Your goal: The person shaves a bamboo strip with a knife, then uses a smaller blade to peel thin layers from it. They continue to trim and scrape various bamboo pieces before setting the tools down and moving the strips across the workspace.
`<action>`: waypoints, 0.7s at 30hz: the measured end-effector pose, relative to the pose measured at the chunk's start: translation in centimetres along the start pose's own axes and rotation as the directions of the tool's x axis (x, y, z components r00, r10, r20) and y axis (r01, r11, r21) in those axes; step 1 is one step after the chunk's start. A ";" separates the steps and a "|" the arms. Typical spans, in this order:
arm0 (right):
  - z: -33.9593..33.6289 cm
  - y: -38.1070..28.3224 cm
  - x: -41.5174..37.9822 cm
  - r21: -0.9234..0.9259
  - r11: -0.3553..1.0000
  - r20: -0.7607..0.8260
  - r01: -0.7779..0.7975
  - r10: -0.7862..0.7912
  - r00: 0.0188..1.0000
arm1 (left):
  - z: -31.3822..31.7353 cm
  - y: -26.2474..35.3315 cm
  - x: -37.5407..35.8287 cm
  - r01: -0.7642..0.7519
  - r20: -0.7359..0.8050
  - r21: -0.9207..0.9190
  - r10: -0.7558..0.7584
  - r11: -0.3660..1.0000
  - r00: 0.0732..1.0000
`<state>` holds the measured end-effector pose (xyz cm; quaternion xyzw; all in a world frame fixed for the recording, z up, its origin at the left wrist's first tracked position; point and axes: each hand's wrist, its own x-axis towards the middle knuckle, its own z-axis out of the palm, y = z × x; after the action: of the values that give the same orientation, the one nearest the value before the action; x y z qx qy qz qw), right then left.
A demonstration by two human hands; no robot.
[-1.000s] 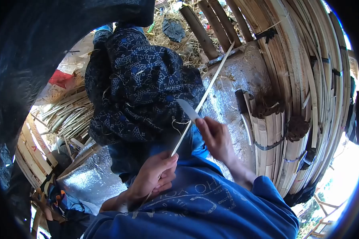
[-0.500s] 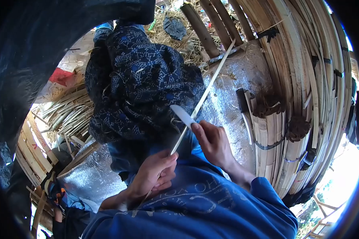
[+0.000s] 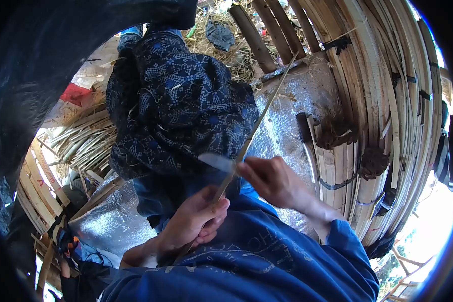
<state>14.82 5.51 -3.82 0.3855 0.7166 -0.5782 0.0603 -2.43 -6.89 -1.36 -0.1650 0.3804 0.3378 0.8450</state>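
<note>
Drawing the knife (image 3: 217,162) back down the bamboo strip (image 3: 256,126), the right hand (image 3: 272,181) grips its handle while the left hand (image 3: 196,221) stays clenched around the strip's near end, another shaving pass complete.

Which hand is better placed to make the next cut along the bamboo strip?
Probably the right. The right hand grips the knife, with its blurred blade at the bamboo strip. The left hand is closed on the strip's lower end, steadying it.
</note>
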 end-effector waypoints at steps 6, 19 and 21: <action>-1.9 0.9 0.8 -0.076 0.956 -0.285 -0.284 0.252 0.925 | -0.2 0.5 0.0 0.001 0.039 0.038 -0.003 0.999 0.999; 0.2 -0.1 -1.1 0.089 0.989 -0.042 -0.119 0.123 0.991 | -0.2 0.4 -0.1 0.014 0.021 0.045 -0.014 0.999 1.000; -1.0 0.8 -0.1 0.075 0.946 -0.150 -0.316 0.324 0.934 | -0.3 0.5 0.0 0.010 0.024 0.060 -0.011 0.998 1.000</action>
<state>15.78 6.34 -4.07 0.5438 0.6322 -0.5452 0.0861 -2.99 -6.69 -1.54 -0.1374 0.3794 0.3237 0.8558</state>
